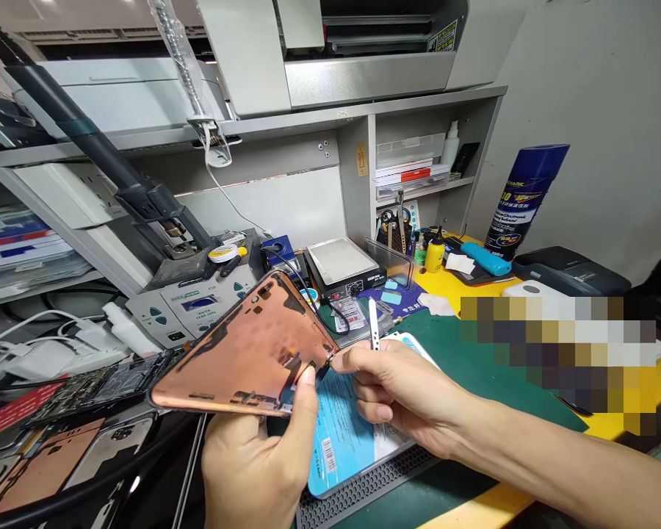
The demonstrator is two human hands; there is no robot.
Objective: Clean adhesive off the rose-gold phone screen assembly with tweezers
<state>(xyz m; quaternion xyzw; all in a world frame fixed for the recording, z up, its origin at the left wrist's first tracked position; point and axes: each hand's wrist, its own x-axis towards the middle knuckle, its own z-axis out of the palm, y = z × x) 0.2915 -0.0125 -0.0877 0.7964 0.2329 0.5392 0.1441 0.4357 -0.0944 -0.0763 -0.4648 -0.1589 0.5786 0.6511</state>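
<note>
A phone frame with a copper-coloured inner face [247,345] is held tilted above the bench. My left hand [264,455] grips its lower edge, thumb on the inner face near the right corner. At that same corner, the thumb and forefinger of my right hand [385,378] are pinched together, touching a small dark part at the edge. White tweezers [374,323] stick up from behind my right hand's curled fingers. Beneath both hands lies a light blue package [336,441] on a dark perforated plate [363,488].
A heating plate [344,264] and a grey soldering station [198,301] stand behind. Phone parts [113,448] lie at the left. A yellow bottle [435,252], a blue spray can [523,202] and a black box [573,272] are at the right.
</note>
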